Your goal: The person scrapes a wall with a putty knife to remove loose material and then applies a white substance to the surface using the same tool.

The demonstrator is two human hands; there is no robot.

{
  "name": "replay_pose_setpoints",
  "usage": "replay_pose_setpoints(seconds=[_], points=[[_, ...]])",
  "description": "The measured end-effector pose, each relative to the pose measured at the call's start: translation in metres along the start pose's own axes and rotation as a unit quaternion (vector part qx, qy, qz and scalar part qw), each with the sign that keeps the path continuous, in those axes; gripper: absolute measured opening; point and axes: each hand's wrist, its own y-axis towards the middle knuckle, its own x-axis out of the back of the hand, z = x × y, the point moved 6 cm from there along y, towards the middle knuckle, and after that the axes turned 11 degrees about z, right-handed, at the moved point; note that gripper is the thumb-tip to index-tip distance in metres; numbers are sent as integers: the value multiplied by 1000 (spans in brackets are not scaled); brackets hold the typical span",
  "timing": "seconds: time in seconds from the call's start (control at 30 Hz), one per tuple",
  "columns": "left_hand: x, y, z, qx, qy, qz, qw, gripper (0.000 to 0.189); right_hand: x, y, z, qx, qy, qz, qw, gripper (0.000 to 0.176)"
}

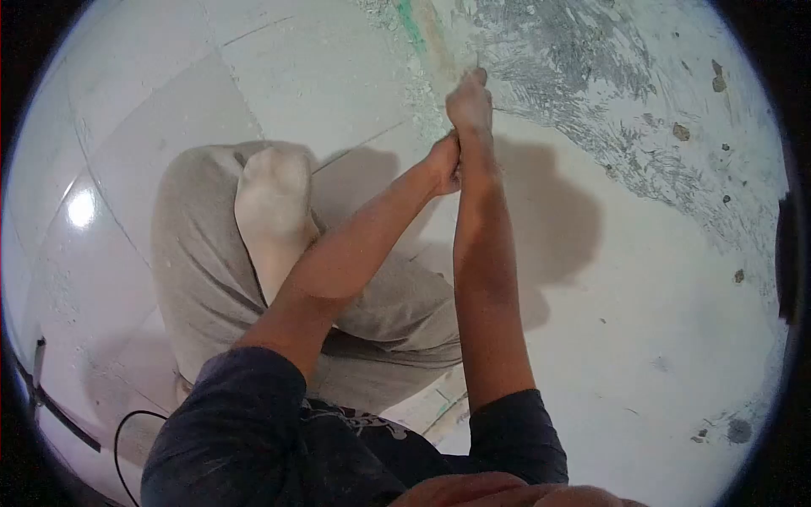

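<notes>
My right hand (470,103) is closed, stretched forward near the edge of a rough, scraped patch (557,59) with grey and white marks. Its fingers look whitish with dust, and whatever they grip is hidden. My left hand (443,166) is also closed, just behind the right one and against or beside the right wrist. I cannot make out what it holds. Beyond the right hand runs a green streak (410,23) beside a tan strip on the pale surface.
My folded leg in grey-brown trousers (203,245) and a bare foot (274,190) lie left of my arms. Pale floor tiles (152,110) with dark joints spread at left. A black cable (118,439) curves at lower left. Small brown chips (681,132) dot the right side.
</notes>
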Motion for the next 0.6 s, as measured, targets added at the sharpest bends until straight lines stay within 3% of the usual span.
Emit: replay_pose_setpoints(seconds=[0.07, 0.17, 0.2, 0.23, 0.3, 0.5, 0.6], points=[[-19, -13, -24, -107, -41, -61, 992, 38, -20, 10, 11, 5, 0, 35, 999, 35], [-13, -24, -12, -85, -90, -46, 991, 38, -27, -3, 11, 39, -16, 5, 999, 33], [-11, -28, -6, -80, -32, -109, 990, 37, -29, -8, 5, 49, -14, 2, 999, 33], [-7, -26, 3, -87, -33, -105, 990, 37, -30, -13, -2, 59, -12, -2, 998, 33], [13, -18, 42, -9, -26, -97, 995, 36, -23, -38, -25, -24, 25, 13, 999, 32], [-32, -46, 67, 102, 67, -101, 987, 36, 2, -79, -73, -11, 84, -94, 992, 37], [-48, -54, 61, 110, 97, -134, 980, 39, 8, -88, -67, -23, 82, -112, 990, 35]])
